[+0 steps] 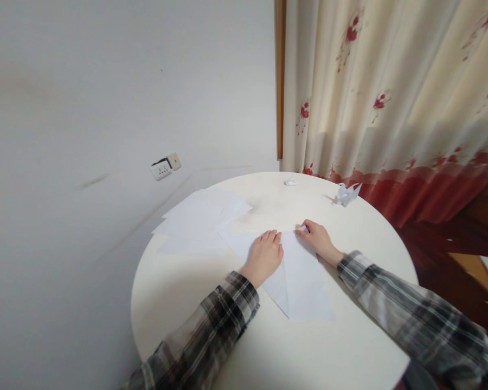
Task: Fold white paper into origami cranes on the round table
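A folded sheet of white paper (305,281) lies on the round white table, with a crease running down its middle and a pointed lower end. My left hand (265,255) rests on the paper's left part, palm down, fingers stretched out flat. At the paper's upper right edge, my right hand (315,238) pinches the sheet between thumb and index finger. Beyond my left hand, several loose white sheets (199,214) are spread in an overlapping pile.
The round white table (179,303) stands close to a white wall with a power socket (161,169). Near its far edge are a small crumpled paper (290,182) and a folded paper shape (346,195). A flowered curtain (382,65) hangs behind.
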`<action>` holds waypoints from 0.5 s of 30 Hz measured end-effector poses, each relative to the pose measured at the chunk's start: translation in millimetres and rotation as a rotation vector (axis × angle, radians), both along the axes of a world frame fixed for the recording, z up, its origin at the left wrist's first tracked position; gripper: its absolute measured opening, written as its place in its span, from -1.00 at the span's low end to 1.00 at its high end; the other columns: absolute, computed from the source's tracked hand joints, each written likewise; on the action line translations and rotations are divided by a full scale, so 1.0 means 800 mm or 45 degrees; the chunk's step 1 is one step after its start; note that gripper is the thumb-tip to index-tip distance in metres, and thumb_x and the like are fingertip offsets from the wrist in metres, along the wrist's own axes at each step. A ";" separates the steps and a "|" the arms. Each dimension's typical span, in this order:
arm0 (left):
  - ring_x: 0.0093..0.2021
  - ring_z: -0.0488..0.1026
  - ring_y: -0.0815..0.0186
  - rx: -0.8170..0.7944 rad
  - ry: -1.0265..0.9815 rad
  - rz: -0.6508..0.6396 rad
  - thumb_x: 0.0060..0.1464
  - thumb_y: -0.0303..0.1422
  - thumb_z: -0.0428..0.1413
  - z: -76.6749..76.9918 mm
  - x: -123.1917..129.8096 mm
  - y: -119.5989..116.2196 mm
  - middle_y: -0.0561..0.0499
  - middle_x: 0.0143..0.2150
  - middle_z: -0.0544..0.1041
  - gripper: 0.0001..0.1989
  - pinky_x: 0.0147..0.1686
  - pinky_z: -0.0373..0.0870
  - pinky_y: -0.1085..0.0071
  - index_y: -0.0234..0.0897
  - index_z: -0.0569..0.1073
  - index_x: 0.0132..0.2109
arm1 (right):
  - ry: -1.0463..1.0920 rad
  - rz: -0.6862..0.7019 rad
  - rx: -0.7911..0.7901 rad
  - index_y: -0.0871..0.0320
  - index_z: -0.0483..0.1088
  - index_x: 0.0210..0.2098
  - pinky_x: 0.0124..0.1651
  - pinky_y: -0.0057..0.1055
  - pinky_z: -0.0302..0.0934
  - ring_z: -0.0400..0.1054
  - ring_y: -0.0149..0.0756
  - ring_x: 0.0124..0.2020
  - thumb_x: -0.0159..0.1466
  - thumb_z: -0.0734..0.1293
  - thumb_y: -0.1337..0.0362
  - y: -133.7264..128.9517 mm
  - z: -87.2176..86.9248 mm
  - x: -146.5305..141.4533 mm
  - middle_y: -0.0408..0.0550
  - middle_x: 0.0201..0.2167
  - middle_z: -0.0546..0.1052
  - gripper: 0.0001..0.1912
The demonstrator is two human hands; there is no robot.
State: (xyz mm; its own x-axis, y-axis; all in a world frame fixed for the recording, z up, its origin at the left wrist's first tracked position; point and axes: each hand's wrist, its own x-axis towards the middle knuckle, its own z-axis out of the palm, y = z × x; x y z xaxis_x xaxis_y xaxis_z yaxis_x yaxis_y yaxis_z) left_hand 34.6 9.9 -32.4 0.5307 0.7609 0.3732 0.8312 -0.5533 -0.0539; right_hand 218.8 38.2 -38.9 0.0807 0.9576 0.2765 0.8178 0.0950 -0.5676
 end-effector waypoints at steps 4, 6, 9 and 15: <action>0.03 0.28 0.23 0.008 0.034 0.012 0.11 -0.45 -0.09 0.000 0.003 0.000 -0.14 0.03 0.37 -0.65 -0.03 0.23 0.31 -0.40 0.27 0.06 | 0.001 0.028 0.017 0.13 0.33 -0.46 -0.43 -0.49 -0.03 0.25 -0.34 -0.45 0.11 0.22 0.19 -0.002 0.000 0.001 -0.12 -0.51 0.44 -0.85; 0.03 0.28 0.22 0.005 0.048 0.019 0.10 -0.45 -0.09 0.000 0.004 0.000 -0.14 0.03 0.37 -0.65 -0.03 0.23 0.30 -0.40 0.27 0.05 | 0.019 0.048 0.018 0.13 0.31 -0.48 -0.43 -0.49 -0.04 0.24 -0.34 -0.46 0.11 0.21 0.21 -0.002 -0.001 0.001 -0.13 -0.54 0.42 -0.86; 0.02 0.28 0.22 0.000 0.057 0.017 0.10 -0.45 -0.09 0.000 0.004 0.000 -0.14 0.03 0.37 -0.64 -0.03 0.23 0.30 -0.40 0.27 0.06 | 0.050 0.069 0.021 0.13 0.29 -0.52 -0.44 -0.49 -0.04 0.23 -0.35 -0.47 0.10 0.21 0.23 -0.001 -0.001 0.002 -0.15 -0.56 0.40 -0.87; 0.02 0.28 0.21 0.020 0.051 0.022 0.10 -0.45 -0.10 -0.002 0.003 -0.001 -0.14 0.04 0.36 -0.64 -0.03 0.22 0.30 -0.40 0.27 0.06 | 0.100 0.088 0.049 0.14 0.27 -0.55 -0.44 -0.50 -0.04 0.19 -0.37 -0.50 0.05 0.21 0.24 0.000 -0.003 0.003 -0.17 -0.60 0.36 -0.88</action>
State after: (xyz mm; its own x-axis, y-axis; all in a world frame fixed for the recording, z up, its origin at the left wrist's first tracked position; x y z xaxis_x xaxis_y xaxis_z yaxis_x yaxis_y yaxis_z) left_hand 37.3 9.2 -33.7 0.5322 0.7642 0.3643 0.8377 -0.5376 -0.0959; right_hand 221.0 38.1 -41.2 0.0379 0.9504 0.3087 0.7615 0.1726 -0.6248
